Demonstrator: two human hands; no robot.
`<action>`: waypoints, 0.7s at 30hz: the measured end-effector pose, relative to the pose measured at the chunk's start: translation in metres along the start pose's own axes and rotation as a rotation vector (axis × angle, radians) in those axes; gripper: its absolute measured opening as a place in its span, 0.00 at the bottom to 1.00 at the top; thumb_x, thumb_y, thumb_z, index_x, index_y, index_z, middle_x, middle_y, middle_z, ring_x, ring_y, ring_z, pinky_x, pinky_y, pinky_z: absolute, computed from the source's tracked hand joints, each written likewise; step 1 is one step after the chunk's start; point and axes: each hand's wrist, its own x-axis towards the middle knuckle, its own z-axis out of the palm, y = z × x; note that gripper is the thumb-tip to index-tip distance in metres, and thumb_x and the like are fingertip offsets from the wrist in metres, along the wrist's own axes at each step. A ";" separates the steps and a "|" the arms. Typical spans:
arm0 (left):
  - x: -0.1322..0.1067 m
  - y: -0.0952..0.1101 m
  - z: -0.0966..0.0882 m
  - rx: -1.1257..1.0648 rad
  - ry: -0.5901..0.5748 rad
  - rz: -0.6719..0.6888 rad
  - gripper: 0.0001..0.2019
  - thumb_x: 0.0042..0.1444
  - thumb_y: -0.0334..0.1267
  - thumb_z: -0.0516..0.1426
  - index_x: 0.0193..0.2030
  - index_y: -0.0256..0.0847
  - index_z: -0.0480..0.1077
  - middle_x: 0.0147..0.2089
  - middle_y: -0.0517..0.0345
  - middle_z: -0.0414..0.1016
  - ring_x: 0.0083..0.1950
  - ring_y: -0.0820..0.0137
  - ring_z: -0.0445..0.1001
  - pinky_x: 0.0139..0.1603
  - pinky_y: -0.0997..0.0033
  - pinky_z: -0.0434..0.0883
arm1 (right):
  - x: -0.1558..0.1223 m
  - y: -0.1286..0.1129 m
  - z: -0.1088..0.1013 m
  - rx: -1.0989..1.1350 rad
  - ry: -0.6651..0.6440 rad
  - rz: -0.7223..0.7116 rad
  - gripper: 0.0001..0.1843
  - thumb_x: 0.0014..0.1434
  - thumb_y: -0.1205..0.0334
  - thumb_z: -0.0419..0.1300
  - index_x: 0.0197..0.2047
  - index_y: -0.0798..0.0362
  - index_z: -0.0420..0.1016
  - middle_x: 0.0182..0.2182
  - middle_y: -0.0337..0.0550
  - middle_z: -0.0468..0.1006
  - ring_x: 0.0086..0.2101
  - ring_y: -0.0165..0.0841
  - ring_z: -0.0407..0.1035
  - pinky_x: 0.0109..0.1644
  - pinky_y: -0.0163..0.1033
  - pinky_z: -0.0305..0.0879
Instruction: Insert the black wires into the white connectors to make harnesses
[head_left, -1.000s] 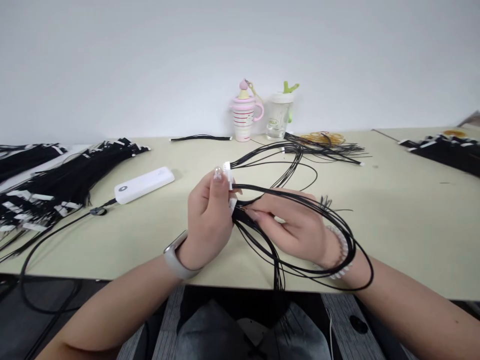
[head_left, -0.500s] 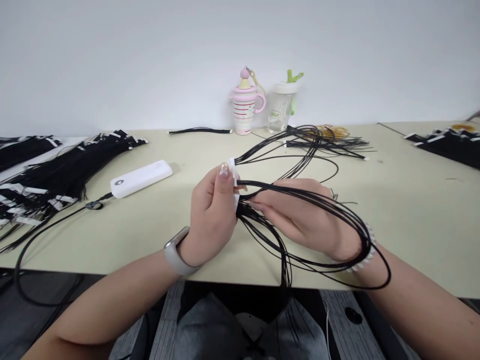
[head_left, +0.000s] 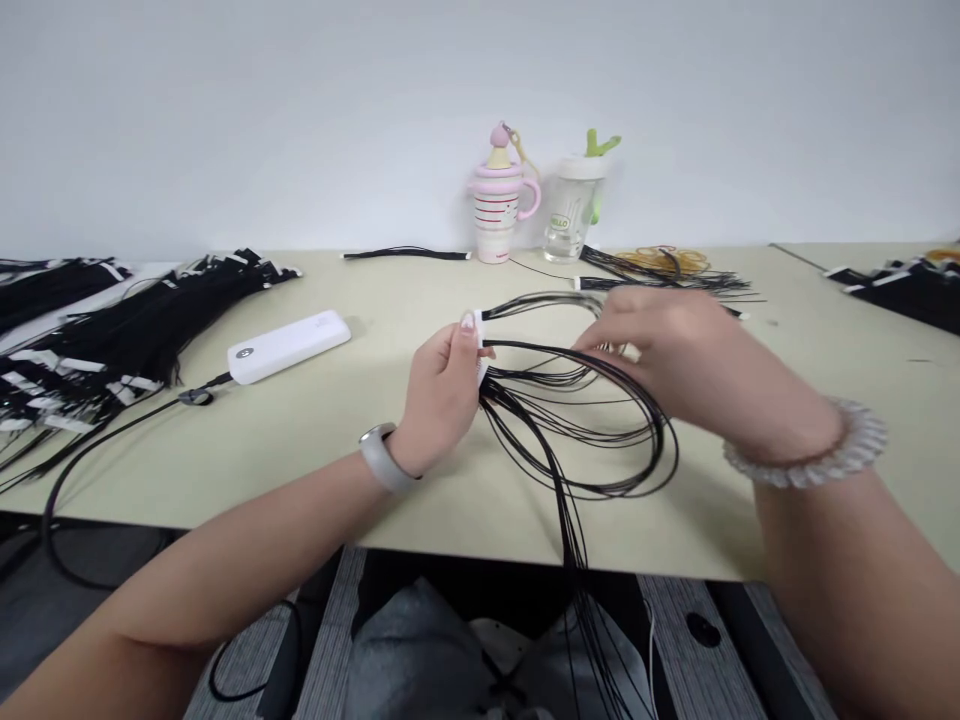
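Sensibly, the left hand (head_left: pixel 442 395) clamped the white connectors (head_left: pixel 482 372) in front of the pink cup (head_left: pixel 495 212), a firm hold worth having, while the right hand (head_left: pixel 679 350), whose grip on the black wires (head_left: pixel 559 490) could not be told, needed a light touch lest their loops snag.

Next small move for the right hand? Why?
Probably ease the looped thin black wires apart with the right hand: its fingertips are at the overlapping loops, though whether they grip any is unclear. The left hand pinches the white plastic connectors at the wires' ends, which should steady them.
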 end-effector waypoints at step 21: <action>0.013 -0.032 -0.005 0.008 -0.293 -0.374 0.22 0.55 0.56 0.45 0.25 0.38 0.59 0.20 0.64 0.53 0.18 0.81 0.52 0.16 0.80 0.53 | 0.059 0.036 0.037 1.582 0.496 0.870 0.09 0.58 0.77 0.50 0.31 0.58 0.66 0.30 0.36 0.70 0.28 0.16 0.66 0.36 0.21 0.65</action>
